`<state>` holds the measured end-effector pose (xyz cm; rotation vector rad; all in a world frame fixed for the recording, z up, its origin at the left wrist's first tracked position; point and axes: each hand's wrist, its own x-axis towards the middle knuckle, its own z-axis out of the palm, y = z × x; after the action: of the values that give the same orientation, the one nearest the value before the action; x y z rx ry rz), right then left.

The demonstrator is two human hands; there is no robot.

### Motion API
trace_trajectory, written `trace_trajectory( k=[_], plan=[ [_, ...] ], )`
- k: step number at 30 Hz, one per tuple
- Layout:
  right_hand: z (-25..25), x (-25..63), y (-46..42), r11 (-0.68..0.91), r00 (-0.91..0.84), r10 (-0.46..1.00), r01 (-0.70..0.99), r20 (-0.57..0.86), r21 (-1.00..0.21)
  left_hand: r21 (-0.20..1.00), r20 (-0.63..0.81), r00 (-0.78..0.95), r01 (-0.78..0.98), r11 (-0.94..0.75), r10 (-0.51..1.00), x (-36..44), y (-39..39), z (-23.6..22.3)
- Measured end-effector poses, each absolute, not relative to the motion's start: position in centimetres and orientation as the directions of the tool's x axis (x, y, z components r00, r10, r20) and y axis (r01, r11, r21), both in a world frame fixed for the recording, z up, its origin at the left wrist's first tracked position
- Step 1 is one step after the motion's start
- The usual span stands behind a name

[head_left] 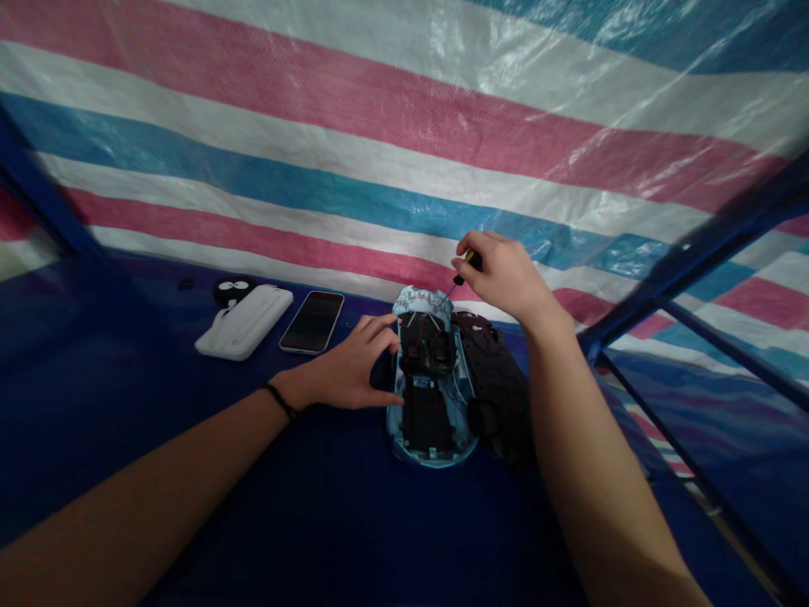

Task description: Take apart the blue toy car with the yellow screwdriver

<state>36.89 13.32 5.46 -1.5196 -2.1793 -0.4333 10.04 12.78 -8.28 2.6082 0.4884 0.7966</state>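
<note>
A light-blue toy car body shell [431,455] lies upside down on the dark blue surface, its black inner parts and thin wires showing. My left hand [357,362] rests against the shell's left side, thumb and fingers spread apart along its edge. My right hand [506,274] is closed around the black and yellow handle of a screwdriver [459,279]. The screwdriver slants down to the left, its tip at the far end of the shell; whether it sits in a screw is too small to tell. Against the shell's right side lies the black car chassis [496,371], partly behind my right forearm.
Left of the car lie a smartphone [312,322], a white power bank [246,323] and a round black item with white eye shapes [233,290]. A striped plastic sheet [354,169] hangs behind. Blue metal bars [695,253] frame the right side.
</note>
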Motion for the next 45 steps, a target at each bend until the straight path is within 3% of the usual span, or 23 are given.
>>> trace_trajectory(
  k=[8, 19, 32, 45],
  plan=[
    [5.2, 37.0, 13.5, 0.369, -0.314, 0.783, 0.929, 0.536, 0.005, 0.430, 0.449, 0.785, 0.229, -0.873, 0.427, 9.9, 12.7, -8.3],
    [6.1, 37.0, 12.6, 0.480, -0.436, 0.788, 0.877, 0.435, 0.010, 0.441, 0.439, 0.787, 0.231, -0.867, 0.433, 9.9, 12.8, -8.4],
    [6.3, 37.1, 12.4, 0.374, -0.337, 0.829, 0.927, 0.445, 0.004, 0.428, 0.441, 0.788, 0.237, -0.872, 0.430, 9.9, 12.9, -8.5],
    [6.0, 37.4, 12.8, 0.403, -0.353, 0.807, 0.915, 0.474, -0.004, 0.455, 0.442, 0.779, 0.233, -0.859, 0.445, 10.0, 12.8, -8.6]
  ],
)
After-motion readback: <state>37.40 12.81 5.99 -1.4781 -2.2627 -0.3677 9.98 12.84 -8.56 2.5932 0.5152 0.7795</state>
